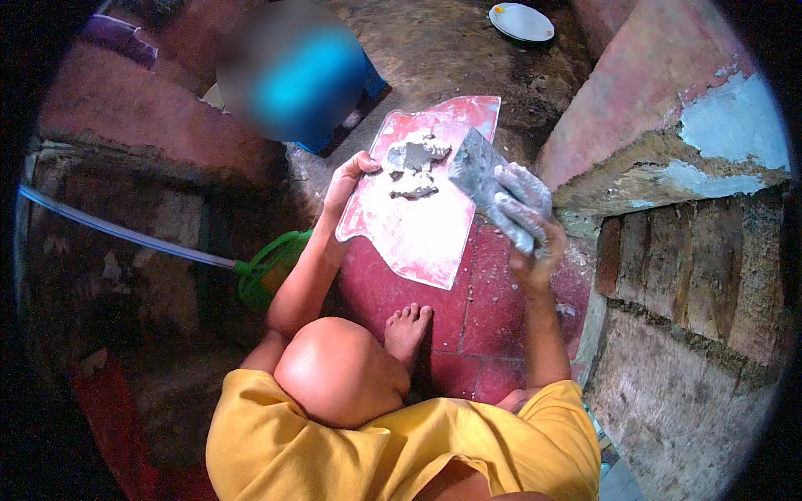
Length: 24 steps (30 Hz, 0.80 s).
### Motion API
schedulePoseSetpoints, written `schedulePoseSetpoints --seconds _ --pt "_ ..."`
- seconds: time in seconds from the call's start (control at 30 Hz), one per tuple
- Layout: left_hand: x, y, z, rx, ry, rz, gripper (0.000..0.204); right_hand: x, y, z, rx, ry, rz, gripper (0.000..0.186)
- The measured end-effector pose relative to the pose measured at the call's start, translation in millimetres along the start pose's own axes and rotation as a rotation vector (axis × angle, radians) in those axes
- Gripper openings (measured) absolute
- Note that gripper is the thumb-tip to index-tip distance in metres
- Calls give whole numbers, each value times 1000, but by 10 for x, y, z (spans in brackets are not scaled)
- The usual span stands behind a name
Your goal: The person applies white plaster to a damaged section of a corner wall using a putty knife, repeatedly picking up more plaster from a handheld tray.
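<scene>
My left hand (351, 179) grips the left edge of a cut pink sheet (443, 259), dusted white, with its thumb on top. Lumps of grey-white paste (413, 154) lie on the sheet's upper middle. My right hand (526, 209), its fingers coated in pale grey paste, is closed on a grey, paste-smeared flat scraper (472, 171) at the sheet's right side. The scraper's blade overlaps the sheet just right of the lumps; whether it touches cannot be told.
A green net with a long handle (267, 267) lies left. A white plate (522, 21) sits at the back. Blue object (372, 79) beside a blurred patch. Peeling walls (626, 125) flank me; my bare foot (405, 326) rests on red tiles (426, 376).
</scene>
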<state>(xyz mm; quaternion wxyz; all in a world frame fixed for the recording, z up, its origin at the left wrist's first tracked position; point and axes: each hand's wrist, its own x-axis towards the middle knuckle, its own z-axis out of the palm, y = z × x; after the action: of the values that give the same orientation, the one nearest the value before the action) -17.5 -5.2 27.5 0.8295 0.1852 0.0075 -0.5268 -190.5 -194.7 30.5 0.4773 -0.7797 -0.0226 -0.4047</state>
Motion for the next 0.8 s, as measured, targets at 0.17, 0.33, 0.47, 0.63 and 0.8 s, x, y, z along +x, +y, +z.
schedulePoseSetpoints --seconds 0.17,0.33,0.47,0.63,0.8 --pt "-65 -7 173 -119 53 38 46 -62 26 3 -15 -91 -26 22" --pt "-96 201 106 -32 -124 141 45 -615 300 -36 -178 -26 43 22" --pt "-121 216 89 24 -8 130 43 -276 -23 -17 -138 82 56 23" --pt "-59 139 -9 -25 0 149 42 29 -89 247 -232 -25 -286 24" --pt "-171 382 -80 169 52 206 32 -275 18 198 -85 -74 -104 25"
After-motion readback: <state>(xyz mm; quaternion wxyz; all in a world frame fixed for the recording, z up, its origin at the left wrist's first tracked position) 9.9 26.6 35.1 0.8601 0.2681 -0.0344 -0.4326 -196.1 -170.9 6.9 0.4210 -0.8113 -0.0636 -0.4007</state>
